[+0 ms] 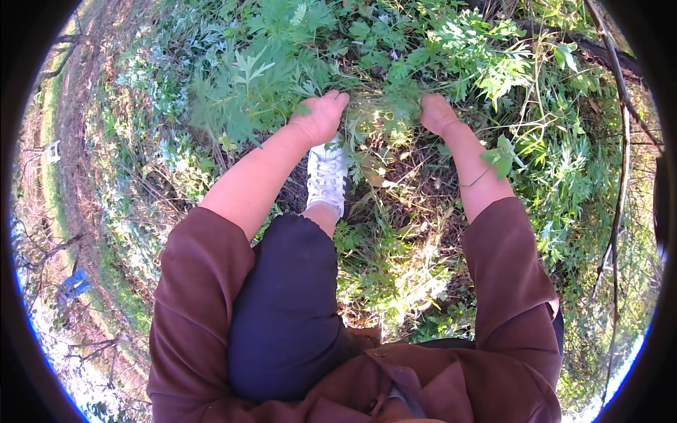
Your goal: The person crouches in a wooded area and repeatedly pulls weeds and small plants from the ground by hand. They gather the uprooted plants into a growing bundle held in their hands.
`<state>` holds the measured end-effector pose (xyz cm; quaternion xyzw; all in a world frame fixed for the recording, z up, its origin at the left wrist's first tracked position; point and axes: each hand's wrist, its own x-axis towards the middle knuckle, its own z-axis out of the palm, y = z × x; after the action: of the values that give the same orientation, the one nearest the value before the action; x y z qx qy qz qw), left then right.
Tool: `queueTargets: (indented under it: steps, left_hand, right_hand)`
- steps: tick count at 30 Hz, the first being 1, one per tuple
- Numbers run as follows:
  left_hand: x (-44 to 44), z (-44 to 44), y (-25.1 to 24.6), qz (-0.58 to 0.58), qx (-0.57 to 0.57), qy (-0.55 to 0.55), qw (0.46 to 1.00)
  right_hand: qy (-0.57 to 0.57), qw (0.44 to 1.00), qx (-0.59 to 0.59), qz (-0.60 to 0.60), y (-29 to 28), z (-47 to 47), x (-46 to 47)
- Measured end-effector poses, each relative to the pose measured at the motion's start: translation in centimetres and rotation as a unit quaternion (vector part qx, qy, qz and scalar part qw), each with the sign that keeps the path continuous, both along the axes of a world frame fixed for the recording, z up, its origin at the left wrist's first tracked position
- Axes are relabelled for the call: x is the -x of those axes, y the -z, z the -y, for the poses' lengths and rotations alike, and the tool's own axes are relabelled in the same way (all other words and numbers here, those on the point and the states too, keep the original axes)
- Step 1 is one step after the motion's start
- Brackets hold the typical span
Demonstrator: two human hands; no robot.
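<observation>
My left hand (320, 117) is closed around stems of a leafy green plant (259, 69) with deeply cut leaves, which spreads out beyond it to the upper left. My right hand (438, 113) is lower in the greenery to the right, curled among stems and leaves; its fingertips are hidden, so its grip cannot be seen. Thin grass and leaves (383, 100), partly blurred, fill the gap between the two hands. A loose green leaf (499, 157) on a thin stem lies against my right forearm.
A white lace-up sneaker (326, 177) is planted just below my left hand. Dry stalks and litter (418, 211) cover the ground between my arms. Bare woody branches (624, 132) rise at the right. Far left are a white stool-like object (53, 152) and a blue item (76, 283).
</observation>
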<state>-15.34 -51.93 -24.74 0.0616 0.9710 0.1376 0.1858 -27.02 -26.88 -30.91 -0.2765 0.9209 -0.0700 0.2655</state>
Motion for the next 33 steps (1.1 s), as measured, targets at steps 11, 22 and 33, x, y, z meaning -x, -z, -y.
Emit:
queueTargets:
  steps: [11, 22, 33]
  left_hand:
    - [1.8, -0.8, -0.5, -0.009, -0.007, -0.013, 1.0]
    - [2.3, -0.8, -0.6, 0.042, 0.017, -0.026, 0.999]
    - [1.7, 0.9, -0.5, 0.056, -0.05, -0.104, 0.992]
  right_hand:
    - [0.256, 0.965, 0.045, 0.048, -3.0, -3.4, -11.4]
    - [0.577, 0.681, 0.382, 0.24, -5.6, -11.8, -18.4]
    - [0.125, 0.991, -0.019, 0.05, -0.6, 6.4, -6.8]
